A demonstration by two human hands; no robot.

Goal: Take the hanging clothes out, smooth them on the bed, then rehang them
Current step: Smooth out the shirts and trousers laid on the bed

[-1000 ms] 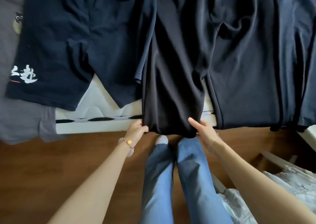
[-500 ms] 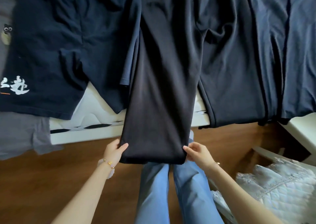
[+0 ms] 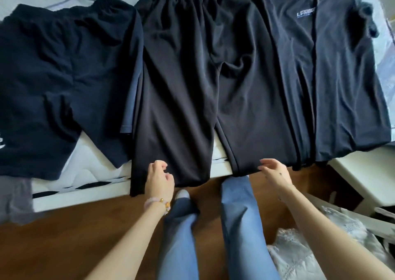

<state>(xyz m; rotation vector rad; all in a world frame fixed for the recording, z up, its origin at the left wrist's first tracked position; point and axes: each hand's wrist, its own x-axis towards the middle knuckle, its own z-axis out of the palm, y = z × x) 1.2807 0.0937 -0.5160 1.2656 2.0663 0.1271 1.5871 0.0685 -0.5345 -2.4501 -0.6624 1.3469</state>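
With shorts (image 3: 64,76), trousers (image 3: 192,87) and shirt (image 3: 331,76) laid on the bed (image 3: 85,168), I hover my left grip (image 3: 159,177), loosely curled and seemingly empty, and my flat-fingered right grip (image 3: 275,170) at the trouser hems; rehanging remains.

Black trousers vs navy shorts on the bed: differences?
The black trousers are long, their hems hanging over the mattress edge; the navy shorts end on it. The trousers are plain black; the shorts are navy with white print at one hem. Both lie spread out, elastic waistbands away from the person.
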